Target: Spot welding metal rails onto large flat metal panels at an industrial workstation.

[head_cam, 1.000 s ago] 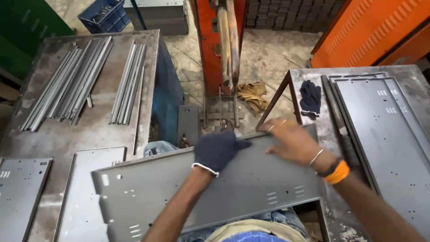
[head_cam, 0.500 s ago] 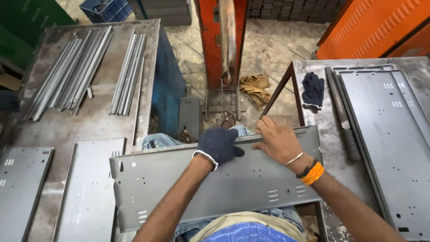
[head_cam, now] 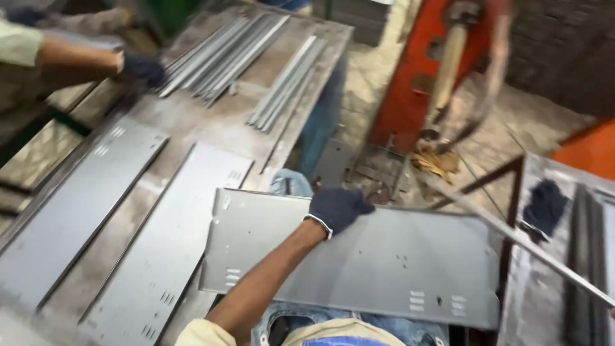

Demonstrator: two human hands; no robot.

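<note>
My left hand [head_cam: 337, 208], in a dark glove, grips the far edge of a grey sheet-metal panel [head_cam: 391, 266]. The panel lies flat across my lap, between the two tables, and has small slots near its corners. Its left end overlaps the edge of the left metal table [head_cam: 211, 131]. My right hand is out of view.
Two long flat grey panels [head_cam: 70, 205] [head_cam: 170, 247] lie on the left table, with bundles of metal strips [head_cam: 221, 54] behind them. Another person's gloved hand [head_cam: 142, 67] reaches there. An orange press machine [head_cam: 435, 70] stands ahead. A dark glove [head_cam: 544, 205] lies on the right table.
The view has swung left. The panel has shifted left towards the left table. My right hand, which rested on the panel, has left the view. Another person's hand has appeared.
</note>
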